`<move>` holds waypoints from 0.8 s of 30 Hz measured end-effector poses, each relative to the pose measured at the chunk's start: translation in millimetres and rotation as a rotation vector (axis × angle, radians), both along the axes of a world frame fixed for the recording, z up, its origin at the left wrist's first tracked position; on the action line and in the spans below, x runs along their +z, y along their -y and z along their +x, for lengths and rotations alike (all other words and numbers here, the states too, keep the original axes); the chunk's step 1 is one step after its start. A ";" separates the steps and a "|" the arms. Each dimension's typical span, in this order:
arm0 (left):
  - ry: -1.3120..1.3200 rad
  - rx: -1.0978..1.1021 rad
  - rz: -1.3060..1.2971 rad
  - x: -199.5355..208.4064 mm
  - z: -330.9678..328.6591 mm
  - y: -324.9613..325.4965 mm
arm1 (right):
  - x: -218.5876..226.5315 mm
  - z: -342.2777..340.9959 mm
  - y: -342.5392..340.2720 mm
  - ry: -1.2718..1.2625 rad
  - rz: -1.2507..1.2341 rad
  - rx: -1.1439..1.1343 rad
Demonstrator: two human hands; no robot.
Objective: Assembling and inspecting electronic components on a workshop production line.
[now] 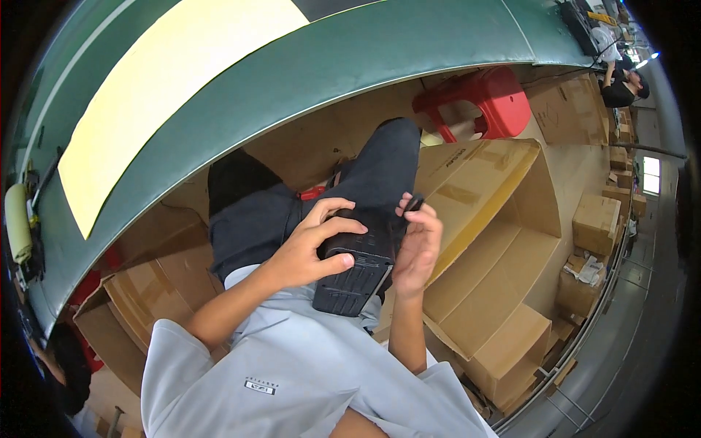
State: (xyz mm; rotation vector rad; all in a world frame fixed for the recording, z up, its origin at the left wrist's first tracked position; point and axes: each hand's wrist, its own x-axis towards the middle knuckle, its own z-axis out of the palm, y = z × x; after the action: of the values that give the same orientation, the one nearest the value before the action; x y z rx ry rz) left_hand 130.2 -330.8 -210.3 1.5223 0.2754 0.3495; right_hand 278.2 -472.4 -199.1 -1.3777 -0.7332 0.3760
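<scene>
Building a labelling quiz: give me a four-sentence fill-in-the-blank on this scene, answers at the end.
1. The left hand is on a boxy case coloured ____.
2. The plastic stool is coloured ____.
3. The large sheet on the green tabletop is pale ____.
4. The big open carton nearest the right hand is on the person's ____ side.

Missing words: black; red; yellow; right.
</scene>
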 end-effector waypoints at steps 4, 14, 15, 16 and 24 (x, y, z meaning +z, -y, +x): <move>0.000 -0.023 0.079 0.7 -0.2 -0.5 | 5.3 1.0 -6.4 0.216 -0.057 -0.050; -0.002 0.033 0.046 -2.5 1.7 6.2 | -4.0 -1.7 -1.4 -0.002 -0.175 0.158; -0.003 0.030 0.045 -2.6 1.3 7.3 | -6.8 -3.6 -1.3 -0.018 -0.135 0.149; 0.003 0.044 0.057 -2.8 0.9 8.1 | -8.4 -5.1 -1.2 -0.035 -0.095 0.139; -0.058 0.017 0.007 -3.6 3.2 7.5 | -9.8 -5.4 1.1 -0.093 -0.147 0.129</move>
State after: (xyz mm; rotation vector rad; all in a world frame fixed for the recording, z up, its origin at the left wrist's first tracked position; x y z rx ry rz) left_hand 133.4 -338.3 -213.9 1.5395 0.3336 0.3204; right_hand 272.8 -473.6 -208.9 -1.4447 -0.7310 0.6015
